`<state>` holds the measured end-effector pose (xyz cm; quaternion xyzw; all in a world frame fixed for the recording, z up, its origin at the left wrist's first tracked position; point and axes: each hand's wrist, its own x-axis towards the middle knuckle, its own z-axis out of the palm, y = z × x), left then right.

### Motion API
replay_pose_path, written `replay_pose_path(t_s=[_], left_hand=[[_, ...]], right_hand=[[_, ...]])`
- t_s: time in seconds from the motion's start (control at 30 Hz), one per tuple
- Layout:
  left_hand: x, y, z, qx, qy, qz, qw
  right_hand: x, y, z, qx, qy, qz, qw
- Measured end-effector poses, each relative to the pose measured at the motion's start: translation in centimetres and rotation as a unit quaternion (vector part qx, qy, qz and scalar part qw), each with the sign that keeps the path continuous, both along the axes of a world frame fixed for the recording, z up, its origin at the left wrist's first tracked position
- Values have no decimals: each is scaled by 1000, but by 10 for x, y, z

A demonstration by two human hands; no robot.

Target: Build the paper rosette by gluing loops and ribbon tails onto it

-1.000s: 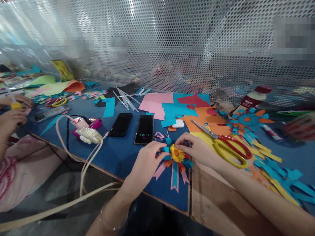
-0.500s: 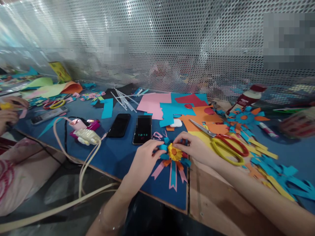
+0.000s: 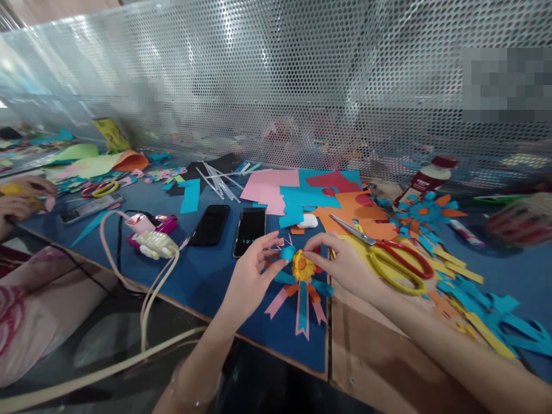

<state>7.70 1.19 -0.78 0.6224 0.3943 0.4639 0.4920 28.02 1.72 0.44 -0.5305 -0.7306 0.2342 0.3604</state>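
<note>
A paper flower rosette lies before me near the table's front edge, with a layered yellow flower (image 3: pixel 303 265) at its middle. Pink, blue and orange ribbon tails (image 3: pixel 302 313) fan out below it. The thumb and fingers of my left hand (image 3: pixel 248 276) are closed on a curled blue paper strip (image 3: pixel 287 252) at the flower's upper left. My right hand (image 3: pixel 345 267) pinches the flower's right upper edge; its fingertips partly cover the petals. Right of that hand lie scissors (image 3: pixel 394 261) with red and yellow handles, blades spread.
Two phones, a black one (image 3: pixel 210 225) and one with a lit clock (image 3: pixel 250 230), lie left of the flower. Beyond are coloured paper sheets (image 3: pixel 269 190) and a white case (image 3: pixel 307 221). A plugged cord (image 3: pixel 155 241) crosses the left edge. Another person's hands (image 3: pixel 17 201) work far left.
My left hand's fingers have lifted and spread somewhat, and the blue strip now curls up beside the flower. My right hand stays at the petals. The view has shifted slightly.
</note>
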Motion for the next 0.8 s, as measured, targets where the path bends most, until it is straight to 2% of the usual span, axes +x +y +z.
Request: replay_pose_path(t_s=[0.17, 0.3, 0.43, 0.53, 0.67, 0.8], left_hand=[[0, 0, 4, -20, -101, -10, 995], [3, -2, 8, -5, -124, -21, 992], [4, -8, 13, 85, -89, -42, 991], [3, -14, 17, 184, -19, -21, 983], [1, -19, 22, 238, 14, -12, 971], [4, -18, 24, 228, 23, -14, 973]], right_hand=[[-5, -8, 8, 121, -14, -32, 992], [-7, -18, 16, 246, -52, -58, 966], [-7, -35, 27, 364, -85, -46, 926], [-1, -48, 31, 434, -129, -15, 892], [8, -58, 27, 464, -193, 8, 865], [1, -53, 28, 429, -167, 2, 888]])
